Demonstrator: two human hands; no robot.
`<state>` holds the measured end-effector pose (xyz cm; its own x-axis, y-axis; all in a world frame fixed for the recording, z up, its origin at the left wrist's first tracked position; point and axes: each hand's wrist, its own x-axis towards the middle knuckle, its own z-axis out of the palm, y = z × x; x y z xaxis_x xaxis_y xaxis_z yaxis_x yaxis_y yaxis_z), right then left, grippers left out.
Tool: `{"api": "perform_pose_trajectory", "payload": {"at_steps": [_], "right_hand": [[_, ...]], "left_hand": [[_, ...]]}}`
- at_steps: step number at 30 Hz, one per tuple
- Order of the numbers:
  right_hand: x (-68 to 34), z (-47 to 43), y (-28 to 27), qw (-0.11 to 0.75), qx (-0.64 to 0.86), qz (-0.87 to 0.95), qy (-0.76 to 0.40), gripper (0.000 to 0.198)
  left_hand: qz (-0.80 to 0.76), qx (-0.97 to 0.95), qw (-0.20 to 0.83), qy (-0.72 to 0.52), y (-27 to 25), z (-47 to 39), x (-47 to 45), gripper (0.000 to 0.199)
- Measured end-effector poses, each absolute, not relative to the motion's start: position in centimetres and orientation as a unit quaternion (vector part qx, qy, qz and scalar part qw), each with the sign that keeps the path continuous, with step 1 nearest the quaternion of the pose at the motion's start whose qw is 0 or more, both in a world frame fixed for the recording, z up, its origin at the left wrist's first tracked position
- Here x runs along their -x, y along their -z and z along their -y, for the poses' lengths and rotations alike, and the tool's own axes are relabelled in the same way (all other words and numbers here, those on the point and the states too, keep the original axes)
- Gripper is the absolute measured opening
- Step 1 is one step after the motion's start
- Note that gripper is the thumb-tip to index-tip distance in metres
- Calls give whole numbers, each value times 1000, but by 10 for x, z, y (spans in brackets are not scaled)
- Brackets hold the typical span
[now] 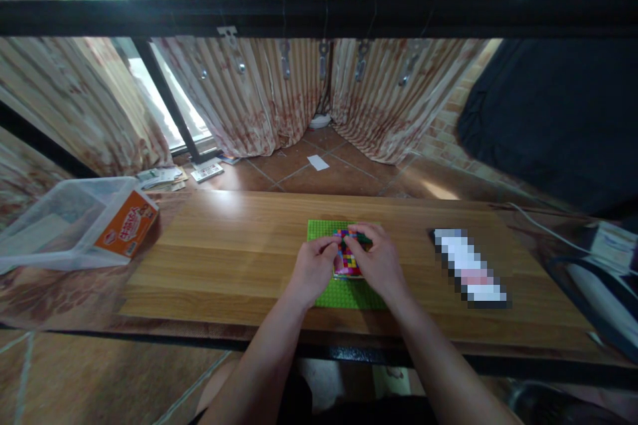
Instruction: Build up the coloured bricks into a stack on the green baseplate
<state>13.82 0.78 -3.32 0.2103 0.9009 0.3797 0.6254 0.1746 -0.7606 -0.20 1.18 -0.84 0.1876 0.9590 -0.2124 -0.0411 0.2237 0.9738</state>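
Note:
A small block of multicoloured toy bricks (349, 259) sits over a lime-green studded baseplate (326, 295) at the table's middle. From the left, my left hand (316, 265) grips the brick block, thumb and fingers drawn together at its edge. My right hand (379, 259) closes on its right side, with the thumb over the top and a dark green piece showing by the fingers. The block's far side and the fingertips are partly hidden. Whether the block is attached to the baseplate I cannot tell.
The wooden table (224, 265) carries a blurred-out phone (471, 269) to the right. At the left stands a clear plastic bin (64, 226) with an orange label. A black metal bar (299, 16) crosses above, in front of curtains (279, 99). Papers (162, 177) lie beyond the table.

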Motion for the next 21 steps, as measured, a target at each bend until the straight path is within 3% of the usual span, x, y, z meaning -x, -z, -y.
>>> {"api": "perform_pose_trajectory", "payload": {"at_steps": [21], "right_hand": [[-137, -10, 26, 453, 631, 599, -192, 24]], "left_hand": [[-500, -501, 586, -395, 5, -11, 0, 25]]}}
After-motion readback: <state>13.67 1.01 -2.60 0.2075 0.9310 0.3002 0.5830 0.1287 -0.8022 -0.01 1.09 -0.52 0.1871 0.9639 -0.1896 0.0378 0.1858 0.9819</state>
